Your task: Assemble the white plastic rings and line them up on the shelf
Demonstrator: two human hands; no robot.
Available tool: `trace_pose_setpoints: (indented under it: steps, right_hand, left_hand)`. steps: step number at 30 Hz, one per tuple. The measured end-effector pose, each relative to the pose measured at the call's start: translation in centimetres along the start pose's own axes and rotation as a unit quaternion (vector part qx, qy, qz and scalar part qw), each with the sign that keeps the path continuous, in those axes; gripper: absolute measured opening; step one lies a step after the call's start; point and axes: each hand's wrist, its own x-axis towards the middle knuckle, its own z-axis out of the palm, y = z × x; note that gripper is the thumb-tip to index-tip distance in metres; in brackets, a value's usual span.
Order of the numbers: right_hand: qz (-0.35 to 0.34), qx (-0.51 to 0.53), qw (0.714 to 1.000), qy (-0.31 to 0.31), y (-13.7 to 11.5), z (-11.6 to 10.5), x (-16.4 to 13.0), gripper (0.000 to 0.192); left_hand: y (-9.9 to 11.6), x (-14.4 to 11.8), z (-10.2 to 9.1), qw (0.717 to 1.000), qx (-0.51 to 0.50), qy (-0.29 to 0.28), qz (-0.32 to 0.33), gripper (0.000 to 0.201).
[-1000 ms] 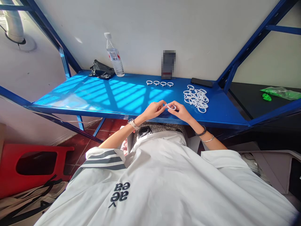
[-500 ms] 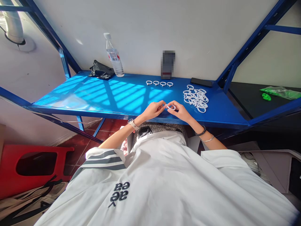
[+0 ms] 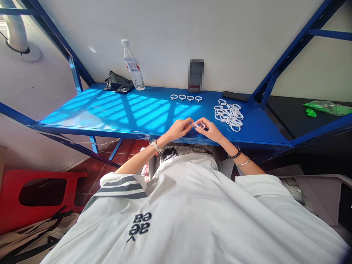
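Over the front edge of the table, my right hand [image 3: 209, 129] is closed on a white curtain ring [image 3: 202, 125], thumb and fingers pinching its round band. My left hand [image 3: 180, 128] meets it from the other side, fingertips pinched at the ring's small end; the fingers partly hide that spot. Beyond my hands, several like rings stand in a short row [image 3: 190, 98] toward the back of the table. To the right of my right hand lies a loose pile of white rings [image 3: 228, 113].
On the blue table [image 3: 132, 121], a water bottle [image 3: 134, 69] and a black plastic bag [image 3: 118, 82] stand at the back left. A blurred dark box [image 3: 195, 75] leans on the wall. A black phone [image 3: 235, 96] lies behind the pile. Blue metal posts rise at both sides.
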Motion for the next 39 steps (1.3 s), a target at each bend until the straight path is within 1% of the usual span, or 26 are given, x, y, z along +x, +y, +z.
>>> trace_pose_setpoints:
  steps: [7, 12, 20, 29, 39]
  right_hand:
    - [-0.003, 0.006, 1.0, 0.006, 0.03, 0.09, 0.02, 0.031]
    - [0.009, -0.005, 1.0, 0.0, 0.16, 0.05, 0.0, 0.042]
    - [0.007, -0.021, 1.0, -0.001, -0.02, 0.0, 0.03, 0.039]
    - [0.006, -0.018, 1.0, 0.0, -0.07, -0.02, 0.02, 0.039]
    - [0.0, -0.017, 1.0, -0.001, -0.07, 0.0, 0.07, 0.04]
  left_hand:
    - [-0.21, 0.03, 0.13, 1.0, -0.001, 0.0, 0.002, 0.032]
    - [-0.26, 0.04, 0.17, 1.0, -0.001, 0.004, 0.006, 0.033]
    - [-0.12, 0.01, 0.12, 1.0, -0.001, 0.0, -0.001, 0.039]
    - [0.12, 0.07, -0.01, 1.0, -0.006, -0.005, 0.003, 0.035]
    - [0.1, 0.05, 0.01, 1.0, 0.0, -0.002, 0.004, 0.036]
